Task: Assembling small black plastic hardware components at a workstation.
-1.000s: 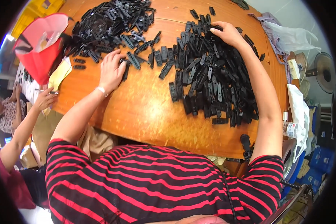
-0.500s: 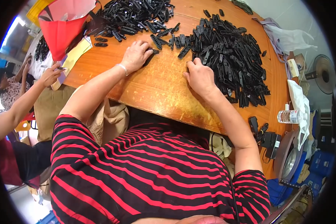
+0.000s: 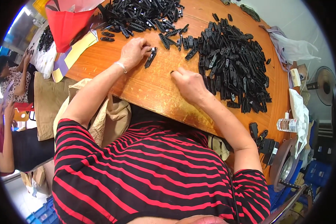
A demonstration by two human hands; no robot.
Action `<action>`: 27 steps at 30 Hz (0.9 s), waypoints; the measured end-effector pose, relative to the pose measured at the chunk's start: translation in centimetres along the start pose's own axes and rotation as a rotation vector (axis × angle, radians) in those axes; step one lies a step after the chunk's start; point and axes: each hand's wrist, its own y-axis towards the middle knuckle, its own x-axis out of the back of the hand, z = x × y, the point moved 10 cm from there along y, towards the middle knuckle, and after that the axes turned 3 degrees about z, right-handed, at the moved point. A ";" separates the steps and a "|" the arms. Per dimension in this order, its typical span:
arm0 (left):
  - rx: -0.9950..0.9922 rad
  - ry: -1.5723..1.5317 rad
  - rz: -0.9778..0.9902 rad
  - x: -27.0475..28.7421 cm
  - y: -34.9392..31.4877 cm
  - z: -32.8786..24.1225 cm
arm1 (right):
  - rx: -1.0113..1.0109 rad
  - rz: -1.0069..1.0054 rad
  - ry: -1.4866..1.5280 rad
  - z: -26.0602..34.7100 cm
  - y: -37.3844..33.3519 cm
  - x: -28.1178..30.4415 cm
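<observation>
My left hand (image 3: 133,54) is closed at its fingertips on the end of a narrow black plastic part (image 3: 150,59), which lies at a slant on the wooden table. A small light spot shows at that part's upper end. My right hand (image 3: 189,84) is pinched, with a tiny dark piece at its fingertips, too small to name. It hovers left of a big heap of long black plastic parts (image 3: 231,63). Beyond my left hand spreads a second heap of ridged black parts (image 3: 138,16), with a few loose ones trailing toward the first heap.
A red bag (image 3: 69,28) stands at the far left, beside yellow and purple sheets (image 3: 76,50). On the right are a water bottle (image 3: 287,125), a black power adapter (image 3: 268,146) and a fan (image 3: 322,85). Other people sit at the left.
My right hand has moved left, away from the heap, with a tiny dark piece in its fingertips. More of the part at my left hand shows. A co-worker's hand with a pen has drawn back.
</observation>
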 end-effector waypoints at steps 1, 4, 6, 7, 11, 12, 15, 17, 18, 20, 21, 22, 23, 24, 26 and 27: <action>0.008 -0.004 -0.043 0.8 0.2 -0.2 | -0.005 0.001 0.002 0.5 0.3 -0.6; 0.154 -0.209 -0.017 0.8 0.1 0.9 | 0.117 -0.058 0.045 3.1 0.8 -1.5; 0.486 -0.892 0.112 -2.1 -1.1 2.8 | 0.091 -0.015 0.044 2.8 1.1 -1.6; 0.487 -0.889 0.111 -1.7 -1.4 2.1 | 0.063 0.030 0.043 2.4 1.3 -1.8; 0.642 -1.355 0.257 -3.7 -4.5 -2.5 | -0.051 -0.185 0.245 0.7 0.7 1.3; 0.633 -1.443 0.268 -4.2 -5.0 -3.5 | -0.367 -0.159 0.697 -2.3 0.4 0.1; 0.609 -1.562 0.296 -4.9 -5.8 -5.3 | -0.734 -0.092 1.295 -3.6 -1.0 -2.6; 0.592 -1.597 0.315 -4.9 -6.1 -6.1 | -0.769 -0.082 1.456 -3.7 -1.2 -3.4; 0.554 -1.511 0.334 -4.6 -6.0 -6.3 | -0.793 -0.092 1.434 -4.0 -1.5 -3.0; 0.517 -1.342 0.361 -3.9 -5.8 -6.1 | -0.776 -0.084 1.334 -5.3 -1.4 -2.4; 0.523 -1.345 0.358 -3.7 -6.0 -5.8 | -0.752 -0.063 1.258 -5.7 -1.2 -1.8; 0.537 -1.305 0.364 -3.5 -6.4 -5.4 | -0.718 -0.022 1.234 -6.0 -1.1 -1.8; 0.551 -1.264 0.370 -3.3 -6.6 -5.3 | -0.720 -0.018 1.236 -6.4 -1.0 -1.8; 0.581 -1.283 0.347 -3.0 -7.1 -5.3 | -0.715 0.087 1.131 -6.3 -0.8 -2.1; 0.608 -1.232 0.379 -3.8 -7.8 -4.6 | -0.716 0.240 1.014 -6.0 -0.5 -2.7; 0.631 -1.178 0.415 -4.4 -8.3 -4.2 | -0.717 0.244 1.014 -6.1 -0.3 -2.8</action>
